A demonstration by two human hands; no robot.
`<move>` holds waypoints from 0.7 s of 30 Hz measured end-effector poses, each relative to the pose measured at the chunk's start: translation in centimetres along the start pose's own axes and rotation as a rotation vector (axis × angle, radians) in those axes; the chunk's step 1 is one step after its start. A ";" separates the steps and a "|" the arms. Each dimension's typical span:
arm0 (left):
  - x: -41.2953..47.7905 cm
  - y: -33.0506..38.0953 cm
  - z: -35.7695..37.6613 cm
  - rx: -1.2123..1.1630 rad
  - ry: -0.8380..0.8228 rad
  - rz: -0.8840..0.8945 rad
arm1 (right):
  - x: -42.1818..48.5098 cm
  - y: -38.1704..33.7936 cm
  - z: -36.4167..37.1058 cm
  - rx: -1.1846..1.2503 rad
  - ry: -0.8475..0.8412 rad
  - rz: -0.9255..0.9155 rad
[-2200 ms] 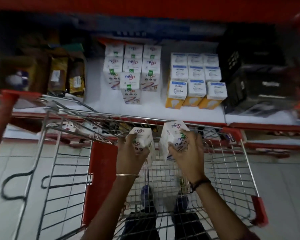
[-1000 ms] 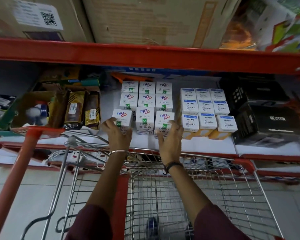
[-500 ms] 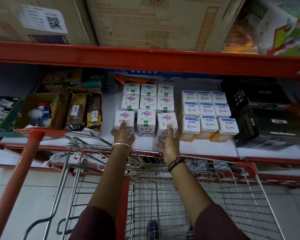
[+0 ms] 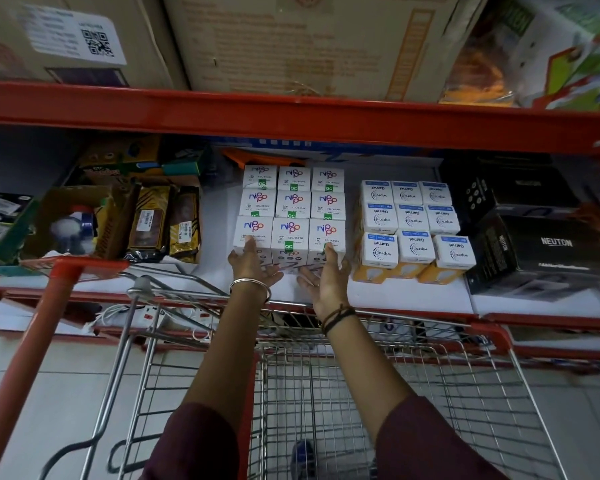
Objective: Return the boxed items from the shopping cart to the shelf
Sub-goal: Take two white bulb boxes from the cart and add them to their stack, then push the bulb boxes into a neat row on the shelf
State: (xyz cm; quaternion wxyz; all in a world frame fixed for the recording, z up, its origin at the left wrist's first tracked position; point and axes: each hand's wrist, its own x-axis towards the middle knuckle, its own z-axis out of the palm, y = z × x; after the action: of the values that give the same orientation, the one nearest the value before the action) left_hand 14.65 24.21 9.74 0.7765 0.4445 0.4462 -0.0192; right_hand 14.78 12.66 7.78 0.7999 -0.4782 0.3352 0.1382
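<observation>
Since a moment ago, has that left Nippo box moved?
Yes. The front-left Nippo box slid right against the middle box, closing the gap.

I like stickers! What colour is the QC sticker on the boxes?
Green, on the middle front box; head view.

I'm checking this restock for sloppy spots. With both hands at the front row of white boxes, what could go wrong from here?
1. The left hand and right hand press open-palmed on the front Nippo boxes; uneven pushing could skew the tight rows behind.
2. A sideways nudge might knock the neighbouring Wipro boxes.
3. The front row sits near the shelf edge; a box dragged back by withdrawing fingers could drop into the shopping cart.
</observation>
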 end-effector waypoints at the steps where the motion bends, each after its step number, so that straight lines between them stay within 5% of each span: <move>1: -0.1 0.0 0.0 0.005 -0.005 0.003 | 0.0 -0.1 -0.1 -0.011 -0.002 0.000; 10: -3.8 -2.7 0.9 -0.177 0.149 0.040 | -2.9 -2.2 -5.3 -0.135 -0.023 -0.076; 16: -9.0 -8.5 6.9 -0.103 -0.121 -0.045 | -2.2 -5.4 -14.7 0.053 0.347 -0.158; 21: -8.6 -10.5 12.0 0.036 -0.261 -0.215 | 2.0 -9.3 -17.9 0.035 0.302 -0.149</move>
State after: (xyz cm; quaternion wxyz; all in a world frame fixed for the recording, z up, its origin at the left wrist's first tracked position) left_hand 13.13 6.23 11.22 0.8133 0.4016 0.3863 -0.1677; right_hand 14.04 -7.55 7.00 0.7567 -0.5032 0.4174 -0.0006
